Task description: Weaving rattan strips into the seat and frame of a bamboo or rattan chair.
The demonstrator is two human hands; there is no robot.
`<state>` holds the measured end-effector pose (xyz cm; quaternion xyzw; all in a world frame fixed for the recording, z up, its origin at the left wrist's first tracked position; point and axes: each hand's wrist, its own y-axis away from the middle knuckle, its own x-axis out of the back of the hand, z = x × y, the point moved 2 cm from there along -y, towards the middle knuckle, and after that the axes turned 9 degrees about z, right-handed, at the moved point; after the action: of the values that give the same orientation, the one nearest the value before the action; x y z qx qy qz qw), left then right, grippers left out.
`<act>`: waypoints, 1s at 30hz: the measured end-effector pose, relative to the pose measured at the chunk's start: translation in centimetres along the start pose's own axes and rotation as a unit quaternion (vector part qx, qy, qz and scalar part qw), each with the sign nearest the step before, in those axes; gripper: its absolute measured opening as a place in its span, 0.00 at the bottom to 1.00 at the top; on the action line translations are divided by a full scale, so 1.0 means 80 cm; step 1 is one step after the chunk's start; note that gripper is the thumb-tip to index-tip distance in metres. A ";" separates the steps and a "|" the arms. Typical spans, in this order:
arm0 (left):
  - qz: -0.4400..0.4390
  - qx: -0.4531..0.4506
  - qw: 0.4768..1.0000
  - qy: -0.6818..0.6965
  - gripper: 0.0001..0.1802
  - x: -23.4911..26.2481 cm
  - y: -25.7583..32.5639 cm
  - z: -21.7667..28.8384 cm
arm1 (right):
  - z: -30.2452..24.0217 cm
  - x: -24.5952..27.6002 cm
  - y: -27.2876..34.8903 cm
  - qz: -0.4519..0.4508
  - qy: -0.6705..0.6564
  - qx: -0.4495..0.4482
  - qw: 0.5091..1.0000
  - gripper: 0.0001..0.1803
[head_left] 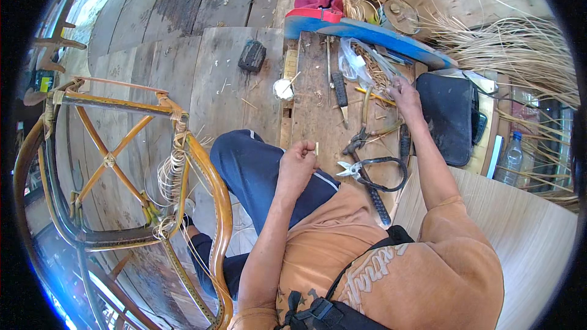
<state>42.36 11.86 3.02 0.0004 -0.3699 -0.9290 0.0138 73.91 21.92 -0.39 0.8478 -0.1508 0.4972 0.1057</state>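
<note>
- Cane chair frame (221,208): your largest entry, between eight and nine o'clock from the middle of your view
- Bundle of long pale cane (520,61): two o'clock, toward the rim
- Plank (315,79): one o'clock, bearing some of your tools
- Hammer (378,205): three to four o'clock, crossed by pliers (349,170)
- Clear plastic bag (353,64): one o'clock; short pale pieces (378,72) in or beside it, cannot tell which
- Your right hand (405,96): two o'clock, near those pieces; fingers bent, cannot tell whether clamped on anything
- Your left hand (296,168): just below centre, thumb and fingertips pinched together on a small pale piece (317,148), smallest entry, pointing toward twelve
- Step in hand, as judged: picking among short pieces on your right, one held on your left; the next move calls for a fine right fingertip grasp and a steady left pinch
</note>
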 end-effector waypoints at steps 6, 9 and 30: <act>-0.004 -0.001 1.000 -0.015 0.10 0.000 0.001 0.005 | 0.000 -0.019 -0.028 0.093 0.052 0.191 0.976 0.09; -0.005 0.004 1.000 -0.016 0.11 0.002 0.002 0.006 | -0.012 -0.031 -0.034 0.083 0.030 0.164 0.983 0.09; -0.018 0.016 1.000 0.013 0.11 0.004 0.000 0.003 | -0.007 -0.021 -0.032 0.063 0.034 0.163 0.984 0.09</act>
<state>42.01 12.06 3.20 0.0195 -0.3842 -0.9230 0.0024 73.60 24.72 -1.66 0.8253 -0.1178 0.5490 -0.0604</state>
